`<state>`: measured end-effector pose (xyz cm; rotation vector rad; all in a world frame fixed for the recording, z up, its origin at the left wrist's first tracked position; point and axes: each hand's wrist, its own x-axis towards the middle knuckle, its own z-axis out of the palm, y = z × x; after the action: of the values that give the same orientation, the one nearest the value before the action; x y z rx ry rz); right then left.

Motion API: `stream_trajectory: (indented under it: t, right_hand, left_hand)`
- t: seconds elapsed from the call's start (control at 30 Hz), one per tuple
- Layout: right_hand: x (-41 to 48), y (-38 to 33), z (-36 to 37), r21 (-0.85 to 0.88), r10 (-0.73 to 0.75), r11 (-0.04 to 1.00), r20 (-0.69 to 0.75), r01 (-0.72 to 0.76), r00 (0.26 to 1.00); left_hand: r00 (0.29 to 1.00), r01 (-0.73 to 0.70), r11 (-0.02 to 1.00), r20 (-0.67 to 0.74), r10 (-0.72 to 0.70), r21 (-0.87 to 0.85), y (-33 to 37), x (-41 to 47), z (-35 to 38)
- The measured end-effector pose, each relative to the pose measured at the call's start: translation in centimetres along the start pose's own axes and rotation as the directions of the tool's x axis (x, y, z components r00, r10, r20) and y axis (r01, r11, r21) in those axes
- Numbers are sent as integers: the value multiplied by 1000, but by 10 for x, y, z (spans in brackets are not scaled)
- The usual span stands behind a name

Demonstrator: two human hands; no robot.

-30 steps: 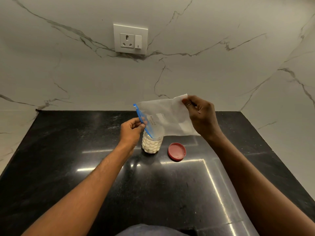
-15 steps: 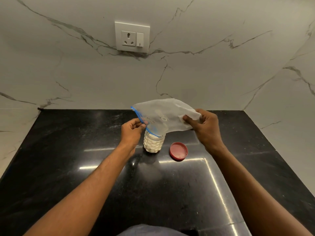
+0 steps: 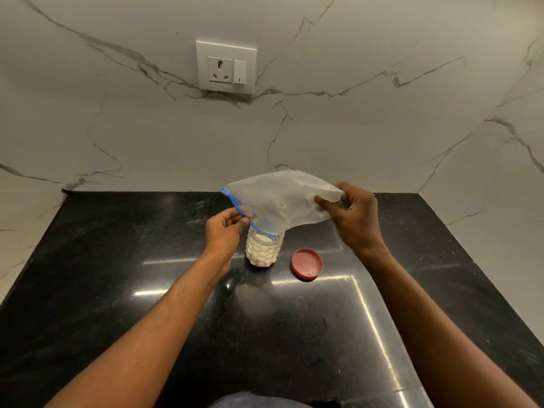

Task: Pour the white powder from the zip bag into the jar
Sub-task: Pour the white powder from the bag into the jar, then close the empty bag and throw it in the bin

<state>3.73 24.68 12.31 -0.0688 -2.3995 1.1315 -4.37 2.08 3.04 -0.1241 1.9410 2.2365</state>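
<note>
A clear zip bag (image 3: pixel 279 198) with a blue zip edge hangs over a small clear jar (image 3: pixel 263 251), its mouth resting on the jar's rim. White powder fills most of the jar. My left hand (image 3: pixel 225 231) pinches the blue zip edge just left of the jar. My right hand (image 3: pixel 354 216) grips the bag's far end, to the right of the jar and a little above it. The bag looks limp and nearly flat.
A red lid (image 3: pixel 306 264) lies upside down on the black glossy countertop (image 3: pixel 147 290), just right of the jar. White marble walls enclose the counter at the back and right, with a wall socket (image 3: pixel 226 67) above.
My right hand has dropped from high above the jar to a lower spot on the right, folding the bag's closed end down. My left hand and the jar stayed put.
</note>
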Motion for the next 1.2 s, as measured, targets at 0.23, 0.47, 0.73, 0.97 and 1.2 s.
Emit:
stream_trajectory:
  t: [0.23, 0.47, 0.73, 0.97, 1.2]
  right_hand:
    - [8, -1, -11, 51, 89, 994, 70, -93, 994]
    - [7, 2, -20, 206, 137, 969, 18, -137, 990]
    - [-15, 21, -18, 659, 441, 653, 69, -372, 895]
    - [-56, 51, 18, 792, 693, 204, 299, -575, 657]
    - [-62, 42, 7, 648, 528, 610, 97, -456, 844]
  left_hand:
    - [1000, -12, 1000, -22, 12, -11, 6, 1, 0]
    - [998, -68, 996, -21, 67, -63, 19, 0, 8]
    - [967, 60, 993, 251, -34, -97, 33, -5, 5]
    - [962, -182, 982, 215, 166, 56, 37, -17, -1]
    - [931, -300, 935, 273, 243, 191, 71, -29, -28]
